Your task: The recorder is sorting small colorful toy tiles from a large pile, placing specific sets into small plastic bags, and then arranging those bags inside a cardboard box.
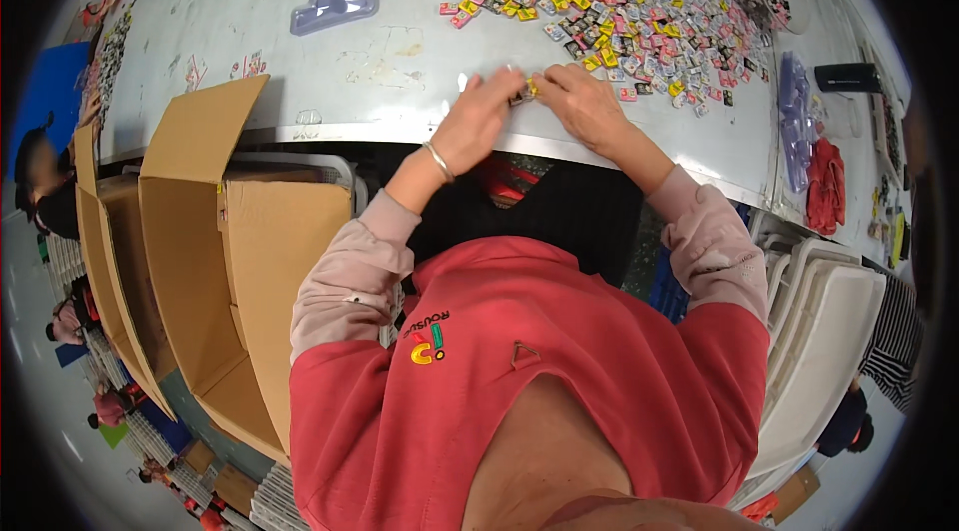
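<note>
nearest the camera, at six o'clock, a red top (559,331) with pale pink sleeves (355,281) fills the lower field, both forearms reaching toward twelve over the table's edge. reading from left to right: at nine o'clock, a cardboard box (290,291) stands beside the person, flaps spread, which leaves its mouth clear and within arm's reach. at eleven, a clear plastic tray (335,13) lies on the white table (225,21), well apart from both hands. at twelve, the left hand (478,119), a bracelet (437,161) at its wrist, is half curled and blurred; whether it grips anything cannot be told. just beside it, toward one, the right hand (582,111) is drawn into a thumb-and-finger pinch, apparently on a small yellow piece (532,87) between the two hands; so slight an object probably calls for fingertips rather than the palm. beyond, at one, a spread of small coloured pieces (619,11) covers the table, likely kept near for easy picking. between two and three lie further clear trays (795,121); at three, a red cloth (826,186); toward four, white bins (824,341), presumably nested to save room.
</note>
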The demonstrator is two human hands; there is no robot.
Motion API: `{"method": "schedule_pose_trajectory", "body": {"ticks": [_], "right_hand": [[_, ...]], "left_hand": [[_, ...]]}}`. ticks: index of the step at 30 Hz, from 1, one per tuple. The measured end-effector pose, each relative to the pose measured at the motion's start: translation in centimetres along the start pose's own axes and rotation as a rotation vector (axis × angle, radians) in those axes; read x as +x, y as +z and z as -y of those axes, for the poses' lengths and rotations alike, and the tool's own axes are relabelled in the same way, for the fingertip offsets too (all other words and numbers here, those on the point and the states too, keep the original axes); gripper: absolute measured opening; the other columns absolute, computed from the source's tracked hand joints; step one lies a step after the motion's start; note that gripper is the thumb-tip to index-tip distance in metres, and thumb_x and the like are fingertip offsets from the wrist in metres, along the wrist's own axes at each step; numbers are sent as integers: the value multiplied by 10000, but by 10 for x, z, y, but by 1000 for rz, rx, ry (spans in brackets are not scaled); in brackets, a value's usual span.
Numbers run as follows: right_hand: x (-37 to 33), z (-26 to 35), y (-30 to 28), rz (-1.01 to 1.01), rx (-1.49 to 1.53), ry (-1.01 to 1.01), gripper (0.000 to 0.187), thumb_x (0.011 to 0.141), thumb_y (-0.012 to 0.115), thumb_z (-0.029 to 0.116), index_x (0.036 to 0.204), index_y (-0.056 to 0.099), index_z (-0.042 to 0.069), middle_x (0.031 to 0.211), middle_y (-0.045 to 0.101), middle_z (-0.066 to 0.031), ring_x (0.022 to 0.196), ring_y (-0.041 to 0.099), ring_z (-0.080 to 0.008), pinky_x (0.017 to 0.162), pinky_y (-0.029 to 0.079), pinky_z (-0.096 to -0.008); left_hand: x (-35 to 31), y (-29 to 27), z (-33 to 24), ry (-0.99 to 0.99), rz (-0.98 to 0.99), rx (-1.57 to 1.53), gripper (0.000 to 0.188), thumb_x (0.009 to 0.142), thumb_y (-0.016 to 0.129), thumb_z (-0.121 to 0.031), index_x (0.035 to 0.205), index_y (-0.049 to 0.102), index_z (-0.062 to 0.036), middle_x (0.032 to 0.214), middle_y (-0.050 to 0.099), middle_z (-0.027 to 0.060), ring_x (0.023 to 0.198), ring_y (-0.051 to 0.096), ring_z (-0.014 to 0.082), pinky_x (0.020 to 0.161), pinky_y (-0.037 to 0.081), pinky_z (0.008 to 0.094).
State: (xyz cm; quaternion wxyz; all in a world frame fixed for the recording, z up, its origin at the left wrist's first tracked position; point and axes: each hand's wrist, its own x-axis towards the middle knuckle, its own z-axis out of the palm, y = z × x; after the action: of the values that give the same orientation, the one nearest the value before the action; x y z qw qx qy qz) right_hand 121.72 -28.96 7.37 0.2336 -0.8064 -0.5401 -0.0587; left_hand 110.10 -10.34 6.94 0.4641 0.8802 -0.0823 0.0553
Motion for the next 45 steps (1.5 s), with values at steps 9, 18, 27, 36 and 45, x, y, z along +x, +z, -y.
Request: {"method": "schedule_pose_trajectory", "body": {"ticks": [9, 18, 27, 36, 45], "right_hand": [[-2, 17, -5, -61, 271, 24, 362, 805, 480, -48, 1146, 593, 5, 1109, 574, -149, 1030, 562, -307, 844, 465, -367], [-15, 20, 5, -27, 224, 73, 413, 770, 591, 47, 1183, 573, 24, 1223, 544, -125, 1151, 493, -305, 954, 390, -416], [-29, 14, 7, -245, 279, 250, 361, 794, 648, 91, 1148, 598, 39, 1216, 564, -130, 1175, 491, -303, 953, 400, -406], [-60, -31, -23, -302, -79, 353, 154, 746, 648, 32, 899, 644, 37, 882, 598, -99, 840, 557, -294, 781, 467, -381], [-40, -41, -39, -189, 146, 515, 200, 770, 641, 28, 969, 619, 25, 939, 598, -119, 846, 591, -312, 726, 485, -392]], "left_hand": [[-50, -21, -14, -35, -127, 474, 444, 888, 531, -154, 1314, 484, -41, 1348, 496, 157, 1294, 419, 322, 1079, 260, 494], [-30, -7, -10, 70, -63, 520, 513, 857, 596, -176, 1337, 458, -59, 1418, 412, 124, 1330, 360, 299, 1076, 253, 487], [-12, -2, 3, 136, 23, 627, 476, 847, 603, -144, 1307, 492, -89, 1394, 444, 98, 1308, 382, 308, 1062, 269, 512], [101, 18, 5, 146, -262, 415, 129, 783, 657, -94, 909, 644, -70, 950, 599, 114, 857, 573, 308, 747, 460, 418], [118, 32, 18, 83, -183, 447, 315, 718, 670, -21, 1024, 609, -62, 897, 575, 141, 812, 598, 312, 722, 494, 405]]}}
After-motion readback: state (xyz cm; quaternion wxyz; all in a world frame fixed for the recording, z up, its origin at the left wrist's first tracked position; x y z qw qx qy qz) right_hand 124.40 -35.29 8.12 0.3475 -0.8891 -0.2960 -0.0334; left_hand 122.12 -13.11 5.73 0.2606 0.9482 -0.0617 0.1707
